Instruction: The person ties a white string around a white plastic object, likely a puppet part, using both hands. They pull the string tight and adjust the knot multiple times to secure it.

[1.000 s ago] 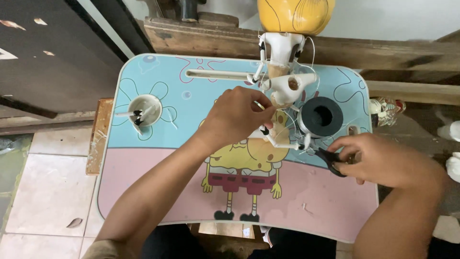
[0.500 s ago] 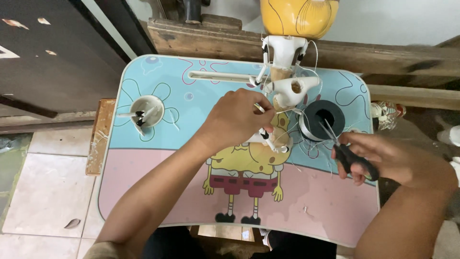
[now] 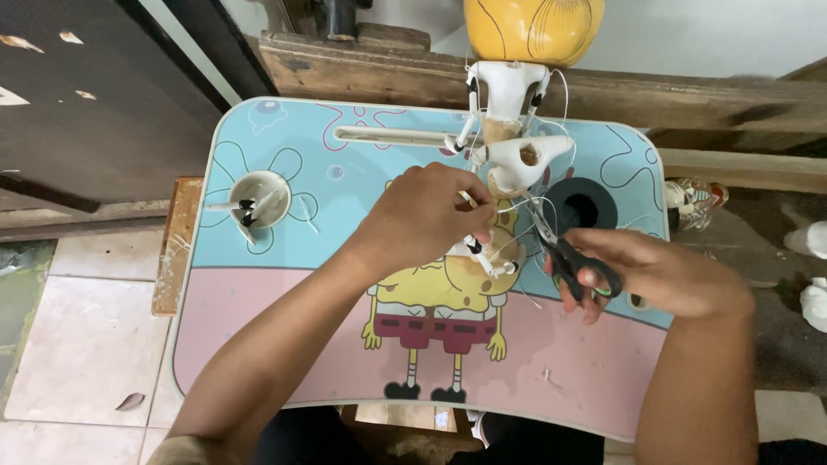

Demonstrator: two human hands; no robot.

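Change: since the earlier frames my right hand [image 3: 668, 275] has lifted the scissors [image 3: 564, 250] from low on the desk, and their blades now point up toward the threads under the white plastic fixture [image 3: 517, 159].
Left hand: my left hand [image 3: 426, 220] is closed in a pinch on thin white thread [image 3: 517, 207], just below the fixture, over the yellow cartoon print of the lap desk [image 3: 284, 344].
Right hand: closed around the black handles of the scissors, fingers through the loops; the blades look slightly apart, but I cannot tell this exactly.
Work piece: the white fixture stands at the far middle of the desk, under a yellow rounded shape [image 3: 534, 26], with small white pieces with black tips [image 3: 482, 254] hanging on threads.
Handling: I judge the thread as very light, soft and easy to slip or snap, so it must be pinched close to the cut point; the plastic pieces seem light and stiff.
Around: a black tape roll [image 3: 581, 202] lies just beside the scissors; a round cup recess [image 3: 258, 198] at the left holds more small white parts; a wooden beam [image 3: 362, 60] runs behind the desk.
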